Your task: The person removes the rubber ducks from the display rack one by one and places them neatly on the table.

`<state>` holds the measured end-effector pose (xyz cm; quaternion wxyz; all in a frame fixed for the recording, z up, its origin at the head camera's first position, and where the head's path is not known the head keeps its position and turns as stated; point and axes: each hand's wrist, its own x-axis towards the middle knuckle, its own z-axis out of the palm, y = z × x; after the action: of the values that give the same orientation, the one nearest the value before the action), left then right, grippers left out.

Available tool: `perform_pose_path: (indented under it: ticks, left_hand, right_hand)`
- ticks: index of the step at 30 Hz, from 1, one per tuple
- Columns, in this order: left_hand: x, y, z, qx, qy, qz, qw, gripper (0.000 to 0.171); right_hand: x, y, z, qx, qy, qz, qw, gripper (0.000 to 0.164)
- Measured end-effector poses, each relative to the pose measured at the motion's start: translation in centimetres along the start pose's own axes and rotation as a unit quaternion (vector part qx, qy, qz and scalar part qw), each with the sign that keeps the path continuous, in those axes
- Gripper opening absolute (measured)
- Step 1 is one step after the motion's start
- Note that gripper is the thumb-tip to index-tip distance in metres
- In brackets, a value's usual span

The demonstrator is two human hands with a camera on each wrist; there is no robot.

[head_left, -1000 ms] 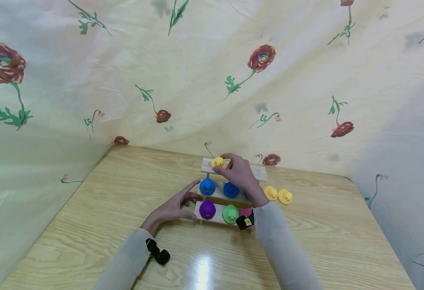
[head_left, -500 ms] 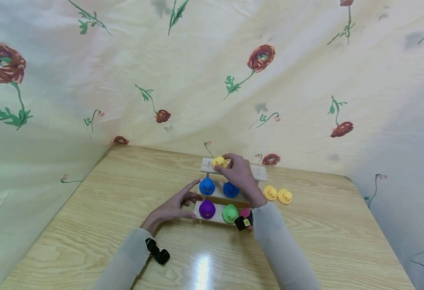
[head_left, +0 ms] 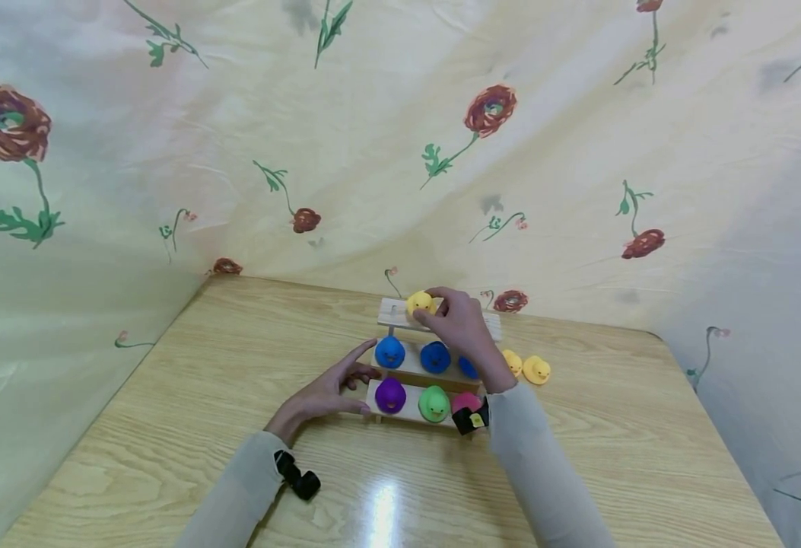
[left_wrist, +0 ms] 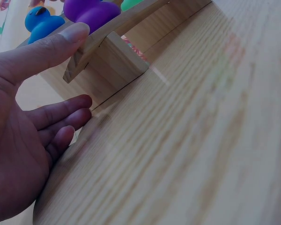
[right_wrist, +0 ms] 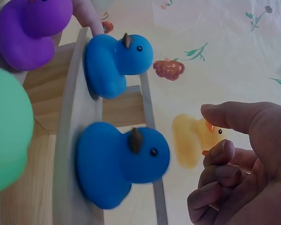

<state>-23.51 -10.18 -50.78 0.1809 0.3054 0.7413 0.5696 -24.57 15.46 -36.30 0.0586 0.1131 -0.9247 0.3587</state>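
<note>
My right hand (head_left: pixel 462 321) pinches a yellow rubber duck (head_left: pixel 419 302) between thumb and fingers at the top shelf of a three-tier wooden rack (head_left: pixel 388 312). In the right wrist view, the thumb and fingertips meet around the duck's head. Blue ducks (head_left: pixel 389 353) sit along the middle tier, one partly behind the right wrist. On the bottom tier stand a purple duck (head_left: pixel 390 396), a green duck (head_left: pixel 434 404) and a pink duck (head_left: pixel 465 401), partly covered by the wrist strap. My left hand (head_left: pixel 325 392) is at the rack's left end, its thumb (left_wrist: pixel 68 40) against the bottom shelf's edge.
Two more yellow ducks (head_left: pixel 537 371) lie on the wooden table (head_left: pixel 619 441) right of the rack, one partly hidden by the right forearm. A flower-patterned cloth (head_left: pixel 345 152) hangs behind and along the sides of the table.
My right hand has shifted slightly to the right along the top shelf with the yellow duck. The left hand stays in place at the rack's left end.
</note>
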Motion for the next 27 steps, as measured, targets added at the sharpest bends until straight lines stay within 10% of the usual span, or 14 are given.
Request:
perform_pose_path:
  ticks: [27]
  left_hand:
    - [0.1, 0.0, 0.2, -0.007, 0.006, -0.001, 1.0, 0.106]
  right_hand:
    - [-2.1, 4.0, -5.1, -0.026, 0.015, 0.009, 1.0, 0.045]
